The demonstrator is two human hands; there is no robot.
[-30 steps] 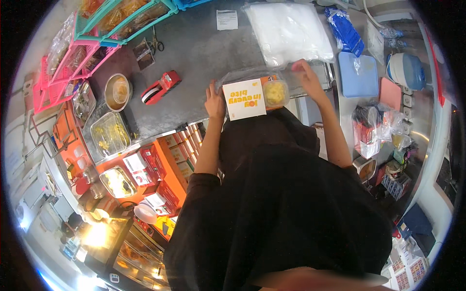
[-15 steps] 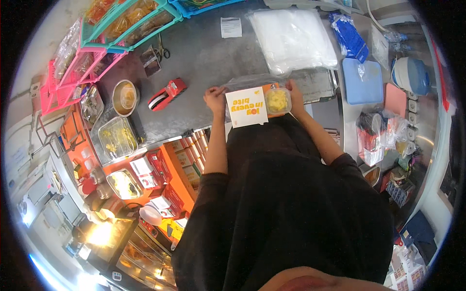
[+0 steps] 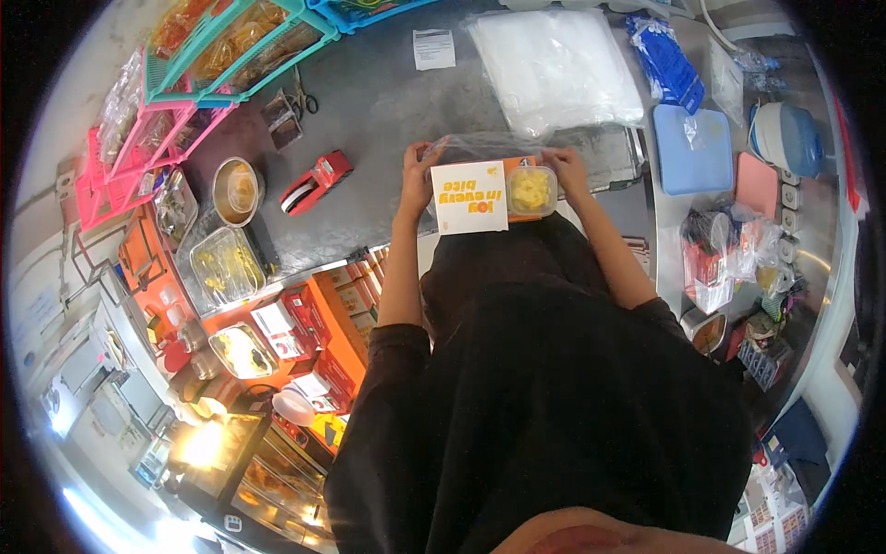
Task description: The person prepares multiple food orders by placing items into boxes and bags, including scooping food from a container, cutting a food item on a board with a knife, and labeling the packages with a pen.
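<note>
A white box with yellow and orange print point(image 3: 468, 197) sits at the near edge of the worktop. Close against its right side is a clear tub of yellow food point(image 3: 532, 190), with an orange surface showing behind and below it. Thin clear film of a plastic bag point(image 3: 484, 145) bulges along the far side of both. My left hand point(image 3: 417, 175) is closed on the bag at the box's left far corner. By the tub's right far corner my right hand point(image 3: 566, 172) pinches the bag's other side. Whether the film fully surrounds the box and tub cannot be made out.
A red tape dispenser point(image 3: 316, 182), a steel bowl point(image 3: 237, 192) and a clear food container point(image 3: 227, 266) stand to the left. Stacked clear bags point(image 3: 554, 69) lie at the back. Teal baskets point(image 3: 242, 57) rise at far left; a blue board point(image 3: 692, 150) lies right.
My left hand has moved slightly up and inward along the bag, its fingers now more curled. The film between my hands stands higher. The box and tub have barely shifted.
</note>
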